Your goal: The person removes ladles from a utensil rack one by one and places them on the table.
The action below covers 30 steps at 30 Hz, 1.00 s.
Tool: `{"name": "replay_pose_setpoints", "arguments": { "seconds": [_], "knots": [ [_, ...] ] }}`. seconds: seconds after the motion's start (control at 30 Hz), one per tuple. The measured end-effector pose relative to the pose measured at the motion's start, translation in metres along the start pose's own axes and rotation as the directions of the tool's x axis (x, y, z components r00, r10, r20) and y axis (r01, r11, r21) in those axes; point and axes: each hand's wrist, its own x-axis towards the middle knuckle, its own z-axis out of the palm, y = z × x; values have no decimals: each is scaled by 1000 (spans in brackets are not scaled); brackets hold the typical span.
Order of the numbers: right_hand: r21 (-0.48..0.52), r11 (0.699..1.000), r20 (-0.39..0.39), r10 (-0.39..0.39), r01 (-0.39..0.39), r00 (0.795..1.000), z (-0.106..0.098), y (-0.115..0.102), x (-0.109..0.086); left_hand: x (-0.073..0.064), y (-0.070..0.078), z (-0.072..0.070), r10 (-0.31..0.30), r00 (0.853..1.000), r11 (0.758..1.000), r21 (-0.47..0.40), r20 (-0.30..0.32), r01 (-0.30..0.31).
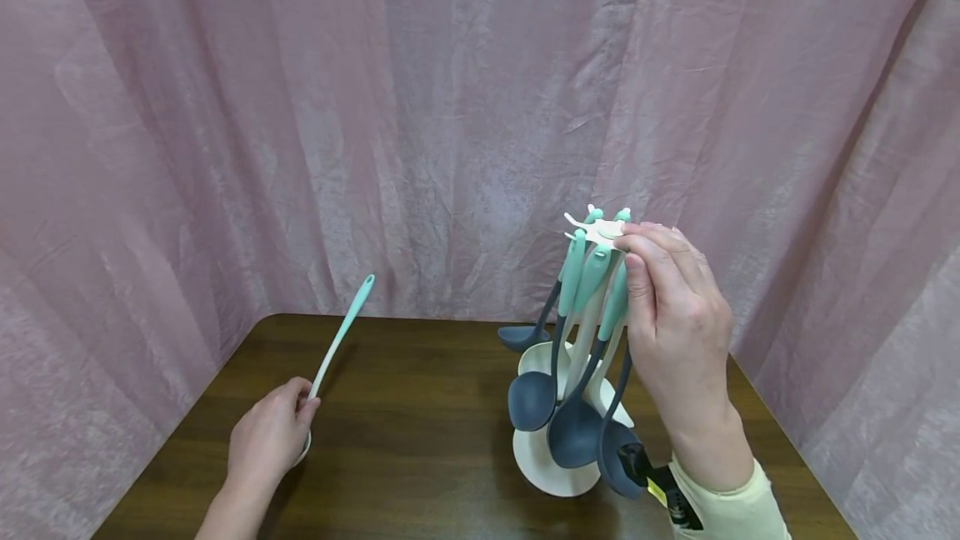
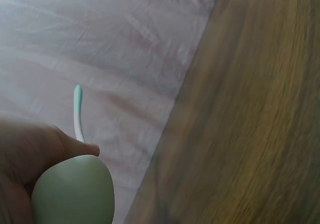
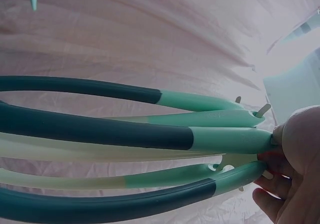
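Observation:
My left hand (image 1: 270, 432) grips a cream spoon (image 1: 332, 351) with a mint handle end, low down near its head, over the left of the table. Its rounded head (image 2: 75, 191) fills the bottom of the left wrist view, and the handle points up and away. On the right, my right hand (image 1: 681, 323) pinches the white hooked top (image 1: 600, 232) of a utensil stand. Dark blue and cream utensils with mint handles hang all round it, among them a dark spoon (image 1: 532, 401) and a dark ladle (image 1: 576, 437). The utensils partly hide the stand's post.
The stand's round white base (image 1: 551, 473) rests on the brown wooden table (image 1: 420, 415). Pink curtains (image 1: 480, 123) hang behind the table and along both sides. A black strap (image 1: 671, 490) is round my right wrist, beside the lowest hanging utensil (image 1: 617, 461).

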Motion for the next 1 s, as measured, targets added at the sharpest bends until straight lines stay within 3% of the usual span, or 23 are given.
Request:
{"name": "replay_pose_setpoints", "arguments": {
  "seconds": [0.53,1.0],
  "knots": [
    [-6,1000,8,6,-6,1000,-1,0,-1,7,-32,-9,-107,986,994,53,126,101],
    [-8,1000,9,6,-6,1000,-2,-1,-1,6,-63,-19,-211,946,977,92,246,194]
  ]
}}
